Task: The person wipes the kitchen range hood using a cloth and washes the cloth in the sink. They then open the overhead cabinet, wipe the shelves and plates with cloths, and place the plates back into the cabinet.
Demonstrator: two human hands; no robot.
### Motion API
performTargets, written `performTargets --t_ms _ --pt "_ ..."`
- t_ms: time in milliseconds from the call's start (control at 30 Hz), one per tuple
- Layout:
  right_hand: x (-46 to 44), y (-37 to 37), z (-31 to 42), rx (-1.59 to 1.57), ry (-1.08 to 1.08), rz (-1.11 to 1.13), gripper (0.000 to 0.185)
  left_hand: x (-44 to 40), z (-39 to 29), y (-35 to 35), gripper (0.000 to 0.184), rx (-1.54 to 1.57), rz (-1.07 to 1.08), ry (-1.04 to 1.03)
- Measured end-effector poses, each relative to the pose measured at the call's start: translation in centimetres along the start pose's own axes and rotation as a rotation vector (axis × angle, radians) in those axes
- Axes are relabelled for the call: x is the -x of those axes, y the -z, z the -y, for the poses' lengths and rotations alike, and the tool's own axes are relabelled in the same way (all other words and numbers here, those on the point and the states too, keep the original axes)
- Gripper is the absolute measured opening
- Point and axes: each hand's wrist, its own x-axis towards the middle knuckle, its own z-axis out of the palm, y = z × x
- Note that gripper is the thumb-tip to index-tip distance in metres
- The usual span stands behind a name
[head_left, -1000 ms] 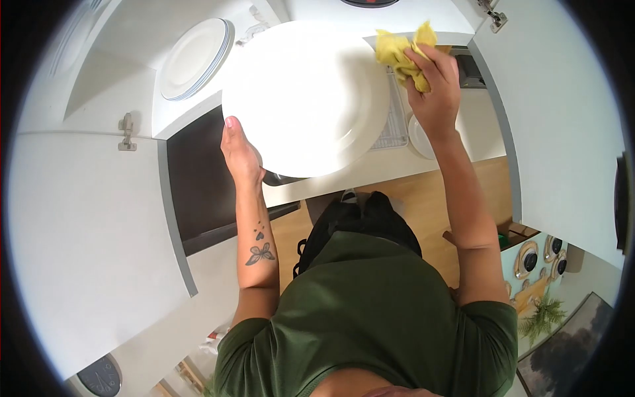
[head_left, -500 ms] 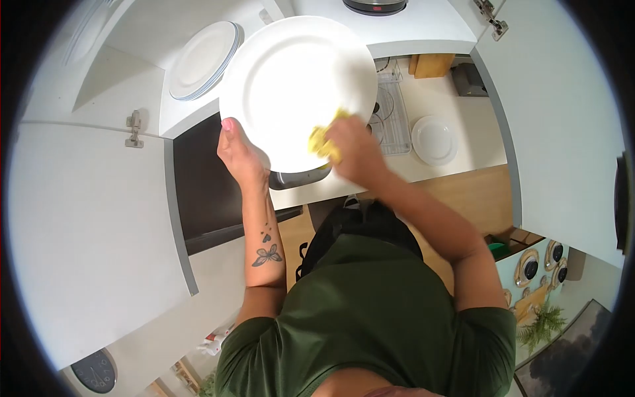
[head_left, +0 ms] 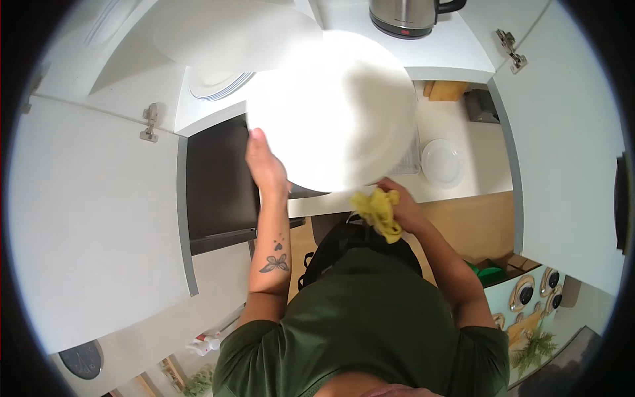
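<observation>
A large white plate (head_left: 331, 112), glaring with light, is tilted up in front of me. My left hand (head_left: 266, 162) grips it by its lower left edge, thumb on the face. My right hand (head_left: 402, 204) is just below the plate's lower right rim, closed on a crumpled yellow cloth (head_left: 378, 213) that hangs below the plate. Whether its fingertips touch the rim cannot be made out. Partly hidden behind the plate, a stack of blue-rimmed plates (head_left: 215, 85) lies on the white shelf (head_left: 456, 49).
A steel kettle (head_left: 403, 16) stands on the shelf. On the counter (head_left: 473, 188) below are a small white plate (head_left: 442, 163), a wire rack (head_left: 410, 159), a wooden block (head_left: 445, 90) and a dark box (head_left: 481, 106). Open cabinet doors (head_left: 106, 198) flank both sides.
My right hand has moved off the plate's face with the yellow cloth, down and to the right. The large plate, still in my left hand, appears shifted right as the view moved.
</observation>
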Motion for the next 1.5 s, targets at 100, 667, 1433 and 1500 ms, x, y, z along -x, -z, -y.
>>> performTargets --t_ms 100,667,1433,1500 --pt "2.4 2.4 -1.7 0.144 -0.262 -0.398 0.026 2.2 4.0 -0.1 0.048 -0.607 0.08 0.173" --pt "9.9 15.9 -37.1 -0.638 -0.67 -0.959 0.025 -34.2 -1.9 15.1 0.044 -1.533 0.0 0.284" --pt "1.8 18.0 -30.9 -0.641 -0.652 -0.685 0.033 -31.6 -4.5 16.7 0.041 -0.784 -0.248 0.252" --pt "1.2 16.2 -27.8 -0.704 -0.583 -0.609 0.032 -29.3 -6.4 16.4 0.048 -0.529 -0.263 0.201"
